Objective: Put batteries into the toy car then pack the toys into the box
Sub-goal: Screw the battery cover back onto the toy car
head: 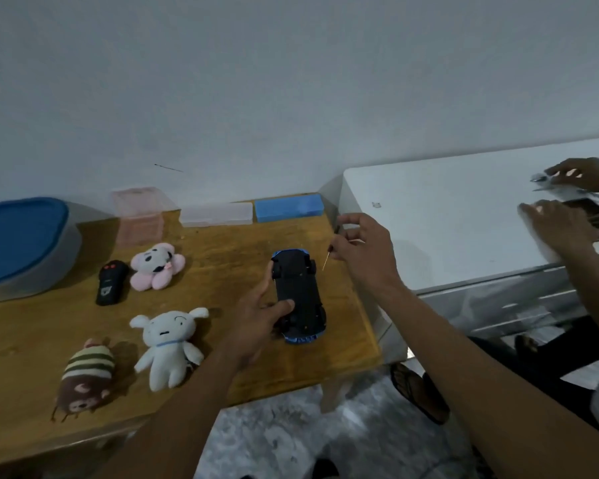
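A blue toy car (298, 292) lies upside down on the wooden table (222, 371), its black underside facing up. My left hand (256, 326) grips the car at its near left side, thumb on the underside. My right hand (363, 250) hovers just right of the car's far end and pinches a thin screwdriver (327, 259) whose tip points down toward the table. A black remote (109, 282) lies to the left. Three plush toys sit nearby: pink (156, 267), white (168, 344), brown striped (85, 375).
A grey tub with a blue lid (21, 243) stands at the far left. A pink clear box (140, 216), a clear case (217, 214) and a blue case (288, 207) line the wall. Another person's hands (567, 209) work at a white table (446, 219) on the right.
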A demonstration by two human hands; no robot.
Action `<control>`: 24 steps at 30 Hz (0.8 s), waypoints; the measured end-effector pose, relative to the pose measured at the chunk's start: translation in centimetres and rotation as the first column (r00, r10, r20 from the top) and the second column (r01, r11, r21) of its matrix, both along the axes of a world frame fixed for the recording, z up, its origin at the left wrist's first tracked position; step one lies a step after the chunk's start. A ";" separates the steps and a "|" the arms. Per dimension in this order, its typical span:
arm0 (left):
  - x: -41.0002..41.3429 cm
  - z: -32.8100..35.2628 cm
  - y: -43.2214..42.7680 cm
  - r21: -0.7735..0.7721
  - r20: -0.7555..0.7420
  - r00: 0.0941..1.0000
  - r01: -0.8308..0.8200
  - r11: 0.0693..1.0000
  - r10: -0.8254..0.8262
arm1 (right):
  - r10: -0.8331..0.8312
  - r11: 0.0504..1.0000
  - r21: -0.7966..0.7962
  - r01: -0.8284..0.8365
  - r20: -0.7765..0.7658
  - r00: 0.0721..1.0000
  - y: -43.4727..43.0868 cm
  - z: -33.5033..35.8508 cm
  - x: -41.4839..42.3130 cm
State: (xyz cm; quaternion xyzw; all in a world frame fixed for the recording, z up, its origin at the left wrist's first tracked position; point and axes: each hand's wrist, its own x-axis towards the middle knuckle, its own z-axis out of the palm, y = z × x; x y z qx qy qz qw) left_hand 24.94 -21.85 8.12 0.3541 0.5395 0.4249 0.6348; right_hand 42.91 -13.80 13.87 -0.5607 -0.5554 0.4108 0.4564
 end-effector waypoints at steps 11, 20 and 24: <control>-0.5 3.1 2.1 0.137 -0.018 0.999 -0.033 0.990 0.036 | 0.069 0.976 0.215 -0.037 -0.145 0.987 -0.7 2.5 -1.5; -1.0 3.4 2.1 0.150 -0.042 0.999 -0.014 0.989 0.021 | 0.101 0.966 0.248 -0.074 -0.102 0.990 -0.6 2.6 -2.3; -1.3 3.4 2.0 0.145 -0.047 0.999 -0.017 0.989 0.024 | 0.107 0.962 0.260 -0.083 -0.080 0.991 -0.5 2.5 -2.6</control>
